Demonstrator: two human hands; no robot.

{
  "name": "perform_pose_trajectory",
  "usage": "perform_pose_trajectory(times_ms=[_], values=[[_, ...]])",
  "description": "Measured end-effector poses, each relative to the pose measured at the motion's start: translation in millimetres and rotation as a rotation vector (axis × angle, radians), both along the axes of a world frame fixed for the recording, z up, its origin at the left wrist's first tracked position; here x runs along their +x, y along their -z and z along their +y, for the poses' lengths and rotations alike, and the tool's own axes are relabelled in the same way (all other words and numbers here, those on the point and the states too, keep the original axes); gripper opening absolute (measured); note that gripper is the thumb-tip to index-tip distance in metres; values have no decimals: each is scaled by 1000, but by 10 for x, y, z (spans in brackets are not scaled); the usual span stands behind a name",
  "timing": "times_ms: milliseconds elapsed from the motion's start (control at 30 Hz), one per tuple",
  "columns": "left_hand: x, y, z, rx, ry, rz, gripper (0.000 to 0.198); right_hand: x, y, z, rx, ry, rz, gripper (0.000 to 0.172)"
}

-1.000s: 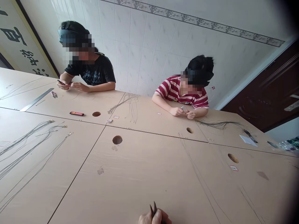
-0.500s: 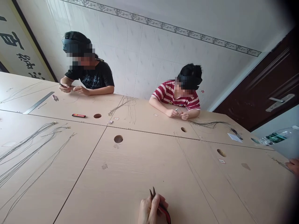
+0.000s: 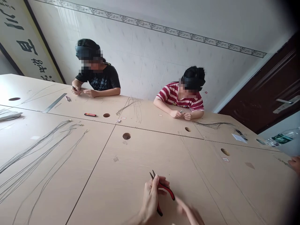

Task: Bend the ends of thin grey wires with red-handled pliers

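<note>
In the head view, my left hand (image 3: 150, 195) is closed around the middle of a pair of pliers (image 3: 167, 188) with red and black handles. The thin jaws point away from me and stand slightly apart. Both handles stick out below my fingers, spread toward the lower right. My right hand (image 3: 189, 213) is at the bottom edge, close to the end of one handle. Motion smears its fingers, so I cannot make out their shape or whether they touch the handle.
Bundles of thin cords (image 3: 44, 142) lie at left, with more thin strands (image 3: 199, 165) at right. Across the table sit two people (image 3: 100, 79), (image 3: 180, 97). A red utility knife (image 3: 90, 114), a steel ruler (image 3: 55, 102), a plastic bottle (image 3: 283, 137) and round holes are also there.
My left hand and the pliers have risen farther into view, showing both handles. My right hand has come in at the bottom. The view has shifted slightly to the left.
</note>
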State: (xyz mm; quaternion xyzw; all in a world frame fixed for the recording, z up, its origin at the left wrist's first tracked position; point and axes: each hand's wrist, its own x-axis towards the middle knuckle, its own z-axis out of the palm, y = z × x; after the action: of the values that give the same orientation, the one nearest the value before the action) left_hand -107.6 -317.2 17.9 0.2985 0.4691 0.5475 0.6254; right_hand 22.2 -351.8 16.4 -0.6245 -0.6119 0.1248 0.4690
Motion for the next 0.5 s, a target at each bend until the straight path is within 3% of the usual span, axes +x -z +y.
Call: perform_pose_trajectory(times_ms=[200, 300, 400, 500], values=[[-138, -120, 17, 106, -67, 68, 53, -460, 172, 259, -3, -352, -262, 65], [-142, -157, 26, 167, -82, 85, 53, -520, 203, 386, -38, -320, -353, 61], [-83, -117, 4, 187, -53, 80, 52, -522, 276, 442, -36, -273, -309, 49], [-129, -104, -26, 99, -25, 131, 48, -495, 371, 486, -35, -253, -206, 42]])
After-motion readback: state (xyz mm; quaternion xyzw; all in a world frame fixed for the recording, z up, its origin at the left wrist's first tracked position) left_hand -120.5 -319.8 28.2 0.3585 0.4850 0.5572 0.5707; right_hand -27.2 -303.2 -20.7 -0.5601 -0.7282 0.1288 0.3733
